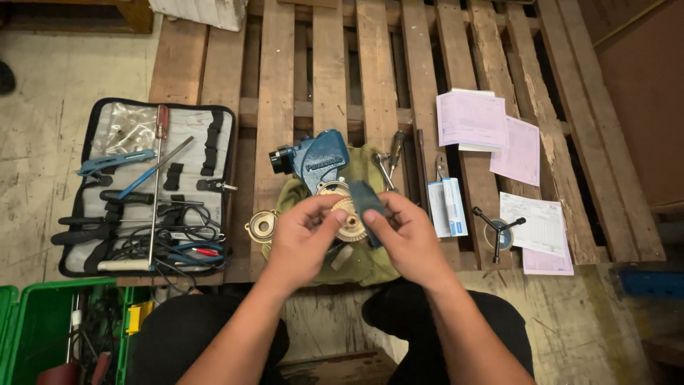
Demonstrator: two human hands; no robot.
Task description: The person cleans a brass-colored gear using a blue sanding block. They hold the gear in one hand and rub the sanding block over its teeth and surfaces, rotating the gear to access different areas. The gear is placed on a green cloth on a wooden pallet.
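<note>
The left hand [303, 232] grips a brass gear [350, 219] above the green cloth [370, 264] on the pallet [328, 78]; the right hand [406, 235] presses a dark pad [365, 199] against it, near the blue housing [317, 160].

A wooden pallet [377, 64] lies on scuffed concrete floor [50, 78] (stained, scratched) — evenly, warmly lit.

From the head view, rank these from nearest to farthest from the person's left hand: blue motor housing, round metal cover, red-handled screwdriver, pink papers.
From the left hand:
1. Round metal cover, just to its left.
2. Blue motor housing, above it.
3. Red-handled screwdriver, in the tool pouch, upper left.
4. Pink papers, upper right.
</note>
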